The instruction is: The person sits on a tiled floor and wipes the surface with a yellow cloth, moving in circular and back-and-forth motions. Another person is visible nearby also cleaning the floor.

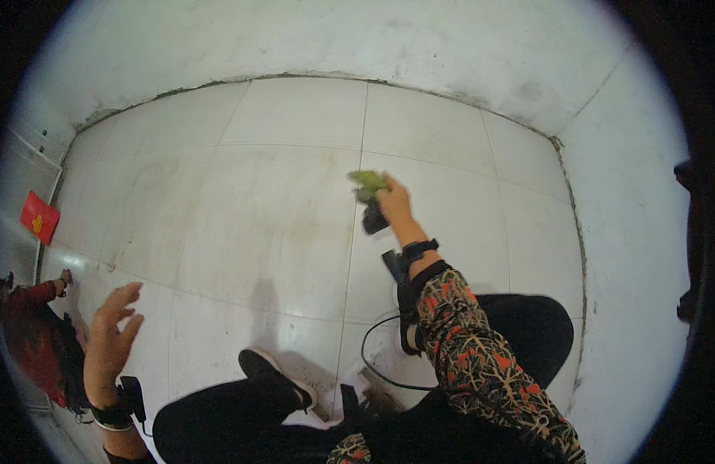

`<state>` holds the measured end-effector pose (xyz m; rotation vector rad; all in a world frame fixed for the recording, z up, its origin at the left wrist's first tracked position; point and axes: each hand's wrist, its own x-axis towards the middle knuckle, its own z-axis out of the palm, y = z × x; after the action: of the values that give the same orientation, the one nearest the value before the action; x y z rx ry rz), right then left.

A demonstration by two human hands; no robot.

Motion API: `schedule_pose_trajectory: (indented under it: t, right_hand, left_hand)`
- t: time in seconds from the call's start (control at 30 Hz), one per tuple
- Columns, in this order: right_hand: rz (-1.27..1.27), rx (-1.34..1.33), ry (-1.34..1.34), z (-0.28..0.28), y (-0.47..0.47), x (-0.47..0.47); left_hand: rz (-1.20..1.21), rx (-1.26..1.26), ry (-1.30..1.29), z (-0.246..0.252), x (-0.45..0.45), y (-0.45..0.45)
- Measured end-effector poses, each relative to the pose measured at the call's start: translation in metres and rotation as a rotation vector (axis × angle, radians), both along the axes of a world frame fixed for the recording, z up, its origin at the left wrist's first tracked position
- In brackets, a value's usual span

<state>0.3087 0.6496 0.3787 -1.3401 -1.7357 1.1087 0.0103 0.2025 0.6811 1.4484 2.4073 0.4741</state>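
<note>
My right hand [397,200] reaches out over the tiled floor [264,203], its fingers closed on a crumpled green cloth-like item [367,182]. A dark object [374,219] shows just below that hand; whether the hand holds it too, I cannot tell. My left hand [111,333] is raised at the lower left with its fingers apart and nothing in it. Both wrists wear black straps with small devices, and a black cable [386,380] loops beside my right forearm.
A person in a dark red top [29,336] is at the far left, below a red sheet [39,217] with yellow marking. White walls [357,35] border the floor. My knees and a black shoe [264,368] are at the bottom.
</note>
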Motion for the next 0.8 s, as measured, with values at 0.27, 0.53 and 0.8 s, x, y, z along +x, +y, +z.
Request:
schedule_pose_trajectory:
  t: [0.27, 0.53, 0.8]
  right_hand:
    - [-0.500, 0.164, -0.504, -0.081, 0.062, 0.118]
    - [-0.493, 0.315, -1.085, -0.143, 0.049, 0.154]
    - [-0.350, 0.426, -1.175, -0.165, 0.116, 0.166]
  left_hand:
    - [-0.085, -0.384, -0.159, -0.240, -0.087, 0.050]
    - [0.283, -0.278, 0.190, -0.376, -0.063, 0.017]
    - [0.501, -0.353, 0.464, -0.342, 0.078, -0.106]
